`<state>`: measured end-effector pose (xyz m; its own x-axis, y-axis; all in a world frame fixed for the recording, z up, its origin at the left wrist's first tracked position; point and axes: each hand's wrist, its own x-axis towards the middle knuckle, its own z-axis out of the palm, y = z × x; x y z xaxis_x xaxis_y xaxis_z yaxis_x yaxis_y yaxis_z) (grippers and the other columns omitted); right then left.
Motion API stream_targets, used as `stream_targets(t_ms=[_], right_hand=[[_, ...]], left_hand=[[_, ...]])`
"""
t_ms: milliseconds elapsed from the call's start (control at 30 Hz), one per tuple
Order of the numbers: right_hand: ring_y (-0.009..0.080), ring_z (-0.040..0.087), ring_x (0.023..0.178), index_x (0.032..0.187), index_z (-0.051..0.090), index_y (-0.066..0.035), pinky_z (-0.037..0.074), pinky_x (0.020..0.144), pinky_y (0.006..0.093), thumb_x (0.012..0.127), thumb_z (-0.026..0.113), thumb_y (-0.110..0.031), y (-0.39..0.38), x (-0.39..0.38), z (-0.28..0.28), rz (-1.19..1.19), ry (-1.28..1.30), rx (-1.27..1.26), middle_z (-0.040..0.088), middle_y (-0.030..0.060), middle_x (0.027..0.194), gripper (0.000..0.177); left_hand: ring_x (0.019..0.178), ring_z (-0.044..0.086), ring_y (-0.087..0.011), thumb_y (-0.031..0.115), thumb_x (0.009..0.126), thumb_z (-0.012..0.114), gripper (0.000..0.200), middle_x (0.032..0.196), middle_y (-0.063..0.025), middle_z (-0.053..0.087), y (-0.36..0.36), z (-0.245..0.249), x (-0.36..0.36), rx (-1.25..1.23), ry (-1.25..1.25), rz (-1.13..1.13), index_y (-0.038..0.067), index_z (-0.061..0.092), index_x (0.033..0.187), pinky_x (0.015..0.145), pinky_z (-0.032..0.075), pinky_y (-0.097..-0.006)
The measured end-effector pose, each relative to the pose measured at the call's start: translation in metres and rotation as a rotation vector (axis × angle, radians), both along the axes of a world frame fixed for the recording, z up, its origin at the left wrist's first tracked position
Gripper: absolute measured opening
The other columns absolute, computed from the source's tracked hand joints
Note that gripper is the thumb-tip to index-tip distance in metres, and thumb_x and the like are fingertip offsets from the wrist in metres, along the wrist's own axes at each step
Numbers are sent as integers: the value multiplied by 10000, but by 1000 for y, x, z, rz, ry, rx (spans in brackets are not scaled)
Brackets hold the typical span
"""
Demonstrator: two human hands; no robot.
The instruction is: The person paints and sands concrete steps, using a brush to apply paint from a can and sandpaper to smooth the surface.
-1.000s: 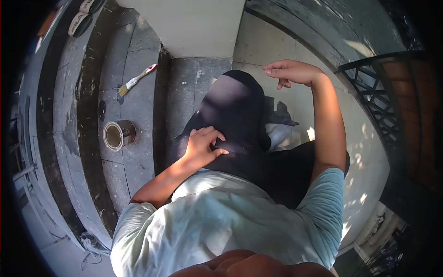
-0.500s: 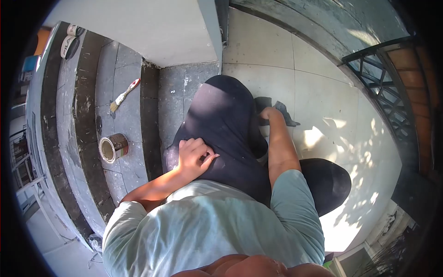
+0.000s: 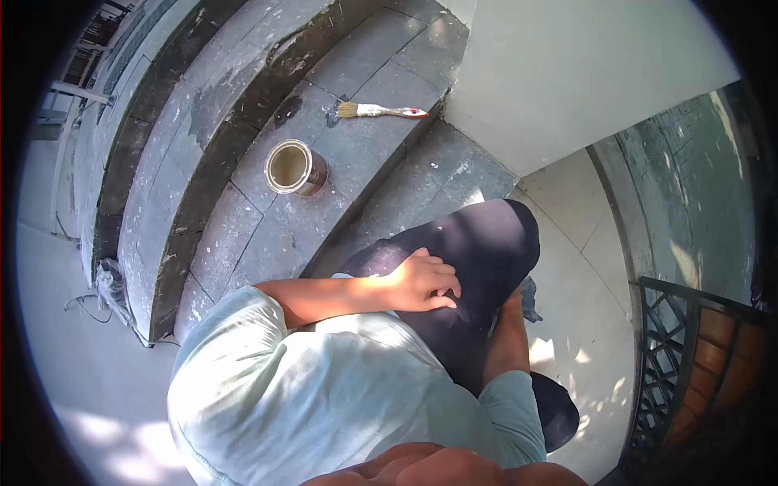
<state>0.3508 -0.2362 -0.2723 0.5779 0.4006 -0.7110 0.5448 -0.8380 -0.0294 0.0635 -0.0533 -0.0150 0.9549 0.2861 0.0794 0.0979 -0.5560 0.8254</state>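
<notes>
My left hand rests on my dark trousers at the thigh, fingers loosely curled, thumb apart, nothing held. Beyond the raised knee, my right hand is down by the pale floor, against a dark grey cloth. The leg covers its fingers and much of the cloth, so the grip does not show. On the grey tiled step lies a paintbrush with pale bristles and a white handle tipped in red. An open paint can stands upright close to it, away from both hands.
Paint-spotted curved steps fill the left side. A white wall rises at the upper right. A black metal gate with orange-brown panels stands at the right, and crumpled plastic lies at the lower left.
My view has turned toward the steps, so the can and brush appear nearer the middle. My right hand and the cloth are now more hidden behind the knee. The left hand stays on the thigh.
</notes>
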Motion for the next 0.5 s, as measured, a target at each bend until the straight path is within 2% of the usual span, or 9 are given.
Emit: stream_targets(t_ms=[33, 67, 100, 133, 167, 233, 300, 400, 500], right_hand=[[365, 536, 1330, 1406, 614, -76, 493, 1070, 500, 894, 731, -349, -2, 5, -7, -27, -10, 30, 537, 212, 1414, 593], [370, 561, 1298, 1398, 617, -61, 501, 1060, 492, 884, 737, -333, -6, 12, -16, -52, -23, 61, 564, 214, 1374, 594], [376, 585, 1266, 1390, 620, -46, 509, 1050, 484, 875, 743, -318, -14, 23, -24, -89, -43, 103, 592, 216, 1335, 595], [381, 610, 1233, 1381, 623, -31, 517, 1040, 476, 866, 749, -302, -24, 35, -33, -141, -70, 160, 619, 219, 1296, 596], [387, 634, 1201, 1373, 625, -16, 525, 1030, 468, 857, 755, -286, -35, 49, -43, -194, -98, 228, 647, 221, 1256, 597], [398, 683, 1137, 1356, 631, 14, 541, 1010, 452, 838, 767, -254, -58, 74, -56, -275, -153, 356, 702, 226, 1178, 599], [410, 733, 1073, 1339, 636, 44, 557, 990, 436, 819, 779, -222, -72, 94, -59, -264, -131, 363, 757, 231, 1099, 601], [374, 752, 1049, 1246, 707, 41, 575, 952, 442, 846, 711, -168, -65, 107, -37, -144, 56, 153, 768, 244, 1088, 451], [356, 759, 1047, 1190, 736, 47, 580, 936, 434, 850, 709, -166, -48, 86, -9, -279, 121, 187, 771, 238, 1125, 403]], left_hand=[[843, 641, -155, 351, 883, 811, 225, 874, 50, 620, 8, 4, 0, -59, 30, -19, 202, 735, 1033, 790, 391, -351], [953, 671, -174, 335, 883, 820, 318, 970, 19, 661, 22, 3, 5, -58, -76, 107, 168, 722, 1135, 860, 435, -359], [1037, 656, -226, 307, 842, 847, 394, 1077, -20, 666, 44, 28, 9, 210, -185, 330, 156, 706, 1178, 903, 446, -392], [1149, 616, -289, 327, 812, 850, 510, 1217, -53, 643, 68, 35, 14, 351, -195, 511, 152, 667, 1255, 933, 439, -416], [1242, 557, -325, 387, 814, 820, 595, 1366, -94, 585, 93, 41, 20, 457, -168, 668, 151, 624, 1324, 966, 423, -477], [1369, 480, -329, 468, 848, 778, 685, 1536, -125, 487, 142, 38, 32, 739, 35, 882, 130, 583, 1410, 1034, 397, -530], [1500, 372, -343, 509, 862, 762, 790, 1649, -133, 388, 180, 11, 39, 845, 264, 927, 112, 524, 1502, 1130, 348, -585], [1553, 317, -374, 490, 877, 761, 819, 1690, -130, 341, 202, -11, 41, 741, 441, 815, 108, 487, 1548, 1189, 322, -607], [1541, 342, -400, 387, 889, 775, 751, 1661, -141, 388, 200, -44, 37, 709, 356, 786, 94, 509, 1528, 1191, 342, -630]])
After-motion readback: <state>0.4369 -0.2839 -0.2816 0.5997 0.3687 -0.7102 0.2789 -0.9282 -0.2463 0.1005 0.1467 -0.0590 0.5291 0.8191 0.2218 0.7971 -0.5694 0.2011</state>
